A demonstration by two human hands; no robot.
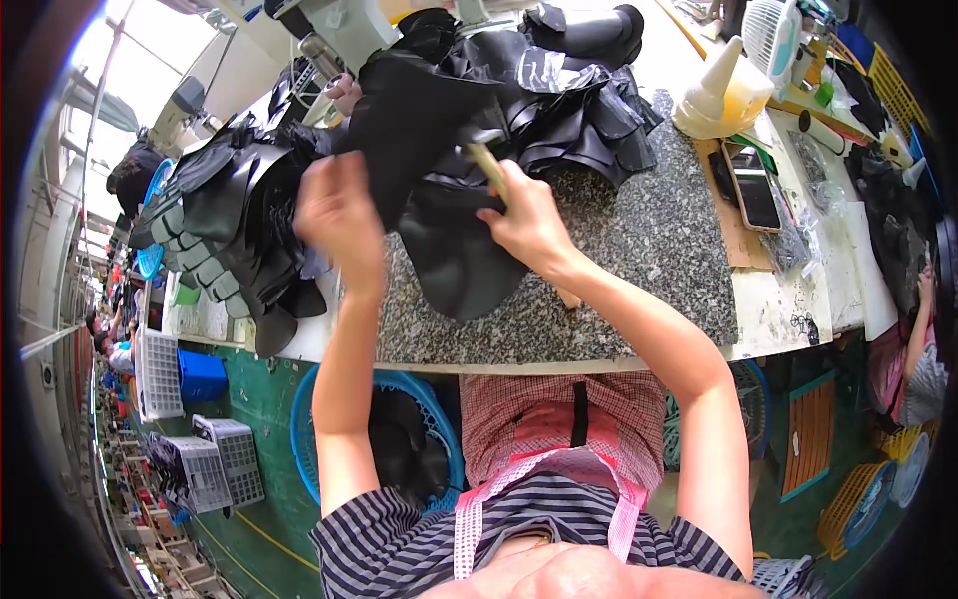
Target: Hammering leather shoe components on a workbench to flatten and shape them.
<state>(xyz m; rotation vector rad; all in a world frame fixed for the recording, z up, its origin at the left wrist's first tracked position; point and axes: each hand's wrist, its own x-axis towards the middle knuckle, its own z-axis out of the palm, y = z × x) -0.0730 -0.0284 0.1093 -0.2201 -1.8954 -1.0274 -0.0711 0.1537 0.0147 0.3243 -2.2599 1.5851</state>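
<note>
My left hand (344,210), smeared by motion, has its fingers curled at the edge of a dark, blurred black leather piece (414,125) raised over the work surface. In my right hand (531,215) is the pale handle of what looks like a small hammer (489,165); its greyish head is blurred, close to the black material. Below and between the hands, a rounded black leather piece (459,260) lies flat on the speckled granite slab (649,270). Fingers of the right hand wrap round the handle.
Stacked black pieces (235,200) spread to the left, and more (599,125) are heaped at the back. On the right stand a yellowish bottle with a white nozzle (714,95), a phone (753,185) and a fan (768,35). A blue basket (444,419) sits below the table edge.
</note>
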